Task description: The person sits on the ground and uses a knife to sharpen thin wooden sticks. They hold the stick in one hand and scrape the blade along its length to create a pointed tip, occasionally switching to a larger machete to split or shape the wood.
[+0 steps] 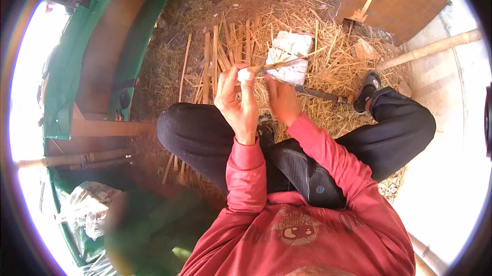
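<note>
Stick (279, 63) tip toward upper-right, near-horiz.

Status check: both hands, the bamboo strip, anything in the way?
Left hand gripping thin bamboo strip near its end. Right hand just below it, contact unclear. Split bamboo pile and white block beyond; nothing blocking.

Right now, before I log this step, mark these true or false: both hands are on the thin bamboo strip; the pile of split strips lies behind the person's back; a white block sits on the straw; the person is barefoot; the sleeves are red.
1. Both hands hold the thin bamboo strip: true, the left hand and right hand both grip it.
2. The split strips lie behind the person: false, they lie on the straw ahead of the knees.
3. A white block sits on the straw: true.
4. The person is barefoot: false, a dark sandal is worn.
5. The sleeves are red: true.
</note>
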Tool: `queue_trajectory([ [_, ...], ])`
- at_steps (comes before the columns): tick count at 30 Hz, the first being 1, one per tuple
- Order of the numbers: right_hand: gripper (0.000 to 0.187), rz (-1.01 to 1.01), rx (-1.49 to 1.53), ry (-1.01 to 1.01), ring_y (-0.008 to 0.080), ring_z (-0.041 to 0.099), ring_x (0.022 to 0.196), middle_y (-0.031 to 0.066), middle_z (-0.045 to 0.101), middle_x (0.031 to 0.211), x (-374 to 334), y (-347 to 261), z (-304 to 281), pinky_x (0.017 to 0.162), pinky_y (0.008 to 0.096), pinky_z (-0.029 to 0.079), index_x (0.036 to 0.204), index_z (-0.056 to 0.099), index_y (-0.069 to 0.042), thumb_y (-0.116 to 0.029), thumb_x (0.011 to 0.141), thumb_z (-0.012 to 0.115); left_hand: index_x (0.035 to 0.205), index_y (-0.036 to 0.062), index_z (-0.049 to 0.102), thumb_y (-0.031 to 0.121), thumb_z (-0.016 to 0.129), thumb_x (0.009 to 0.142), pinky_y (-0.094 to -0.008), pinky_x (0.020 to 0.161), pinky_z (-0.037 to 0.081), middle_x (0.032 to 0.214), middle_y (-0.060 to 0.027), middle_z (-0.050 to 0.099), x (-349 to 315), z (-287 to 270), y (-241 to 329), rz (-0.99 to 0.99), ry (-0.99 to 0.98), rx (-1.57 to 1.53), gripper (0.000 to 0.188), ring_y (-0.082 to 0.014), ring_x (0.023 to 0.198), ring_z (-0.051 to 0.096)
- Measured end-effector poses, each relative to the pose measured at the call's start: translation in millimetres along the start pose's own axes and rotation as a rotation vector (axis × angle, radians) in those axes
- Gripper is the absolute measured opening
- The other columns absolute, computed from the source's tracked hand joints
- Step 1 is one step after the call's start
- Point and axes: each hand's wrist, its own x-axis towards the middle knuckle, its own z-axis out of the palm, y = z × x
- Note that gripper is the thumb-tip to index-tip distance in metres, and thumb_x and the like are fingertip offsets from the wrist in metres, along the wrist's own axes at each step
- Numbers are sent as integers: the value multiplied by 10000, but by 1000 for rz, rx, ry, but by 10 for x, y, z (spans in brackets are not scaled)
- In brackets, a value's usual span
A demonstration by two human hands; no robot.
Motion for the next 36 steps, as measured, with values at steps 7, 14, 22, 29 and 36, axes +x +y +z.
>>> queue_trajectory([
  [7,529,-55,-86,-72,479,645,775,293,655,806,-77,-158,-36,745,540,505,847,715,1,-412,1028,439,1036,7,693,130,668,939,-243,642,467,857,-44,620,-21,-42,-81,-145,94,-47,159,-101,752,607],
  [14,527,17,-176,-74,479,641,739,279,643,739,-85,72,61,699,550,506,835,706,-8,-434,1018,455,1023,-1,688,143,654,963,-213,657,441,891,-34,617,-59,-68,-112,-247,129,-160,160,-84,763,567],
  [22,557,57,-230,-86,509,621,710,303,633,732,64,319,104,681,567,499,810,698,19,-442,1017,464,1010,-5,690,166,637,976,-217,662,422,857,-5,594,-45,-88,-162,-204,75,-123,182,-64,763,526],
  [29,703,156,-442,-73,480,653,743,317,641,748,282,1128,1,715,554,524,795,708,31,-503,1044,323,1026,2,689,200,650,967,-244,662,445,876,-13,625,-16,-46,14,-195,-81,1,210,-90,775,560],
  [36,625,-30,-49,-128,474,648,764,317,646,781,29,146,-17,759,567,505,904,677,28,-466,1053,326,1053,-17,666,196,590,1008,-229,757,449,900,-22,634,-39,-51,-106,-181,16,-121,231,-86,839,550],
])
